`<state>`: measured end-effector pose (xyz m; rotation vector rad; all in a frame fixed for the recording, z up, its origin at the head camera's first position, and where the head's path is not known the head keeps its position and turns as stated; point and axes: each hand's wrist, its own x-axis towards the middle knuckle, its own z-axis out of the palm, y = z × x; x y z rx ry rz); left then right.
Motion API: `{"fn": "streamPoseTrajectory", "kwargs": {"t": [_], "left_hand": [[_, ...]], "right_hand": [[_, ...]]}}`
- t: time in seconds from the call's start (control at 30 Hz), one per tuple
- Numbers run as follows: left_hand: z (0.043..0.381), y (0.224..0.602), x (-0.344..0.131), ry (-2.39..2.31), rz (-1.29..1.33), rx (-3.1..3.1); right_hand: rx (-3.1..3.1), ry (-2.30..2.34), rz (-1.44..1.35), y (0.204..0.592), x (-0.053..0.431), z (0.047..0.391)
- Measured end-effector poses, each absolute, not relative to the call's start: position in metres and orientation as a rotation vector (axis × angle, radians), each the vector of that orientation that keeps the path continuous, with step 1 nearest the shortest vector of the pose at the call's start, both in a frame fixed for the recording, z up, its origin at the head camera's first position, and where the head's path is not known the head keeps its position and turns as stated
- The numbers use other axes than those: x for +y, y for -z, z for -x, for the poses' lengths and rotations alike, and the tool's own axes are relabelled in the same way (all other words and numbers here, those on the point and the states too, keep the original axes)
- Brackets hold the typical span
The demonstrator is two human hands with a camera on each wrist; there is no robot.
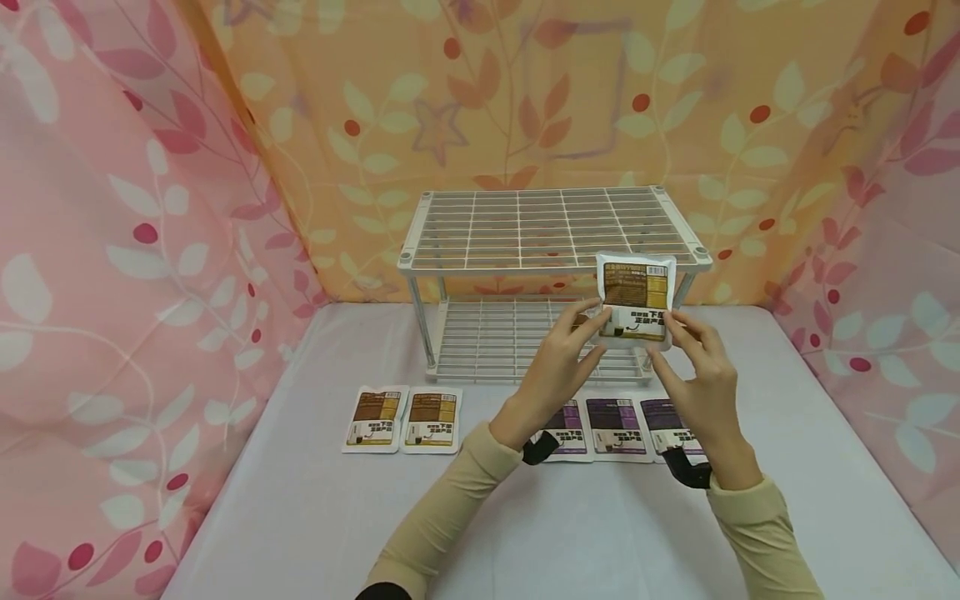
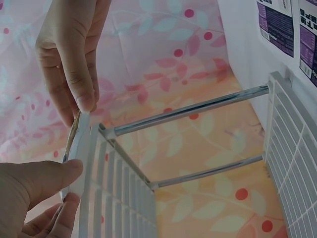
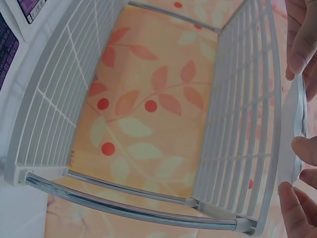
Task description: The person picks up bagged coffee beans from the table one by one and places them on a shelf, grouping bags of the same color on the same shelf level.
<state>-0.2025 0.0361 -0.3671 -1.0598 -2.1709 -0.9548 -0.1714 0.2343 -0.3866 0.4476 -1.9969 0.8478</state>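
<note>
Both hands hold up a flat white pouch (image 1: 637, 287) with a brown and yellow label, in front of the rack's upper shelf at its right end. My left hand (image 1: 557, 358) pinches the pouch's left edge, and my right hand (image 1: 701, 375) pinches its right edge. Edge-on in the left wrist view, the pouch (image 2: 79, 146) sits between the thumbs and fingers, close to the shelf's front rim. The right wrist view shows the pouch (image 3: 293, 124) in the same place, partly covered by fingers. Behind it stands a white two-tier wire rack (image 1: 555, 229).
Two brown-labelled pouches (image 1: 431, 421) lie side by side on the white tabletop (image 1: 315, 517), left of the hands. Below the hands, a row of purple-labelled pouches (image 1: 617, 427) lies before the rack, partly hidden by the wrists. Metal posts (image 2: 193, 111) join the tiers. Patterned cloth (image 1: 360, 75) encloses the table.
</note>
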Motion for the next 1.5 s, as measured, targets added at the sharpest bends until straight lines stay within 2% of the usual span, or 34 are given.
{"fn": "streamPoseTrajectory", "kwargs": {"t": [0.77,1.5], "left_hand": [[0.218,0.342,0.048,0.778,1.047,-2.042],[0.239,0.321,0.059,0.813,1.057,-2.110]], "right_hand": [[-1.931,-0.901,-0.413,0.362,0.245,0.185],[-1.947,-0.847,-0.401,0.344,0.253,0.220]]}}
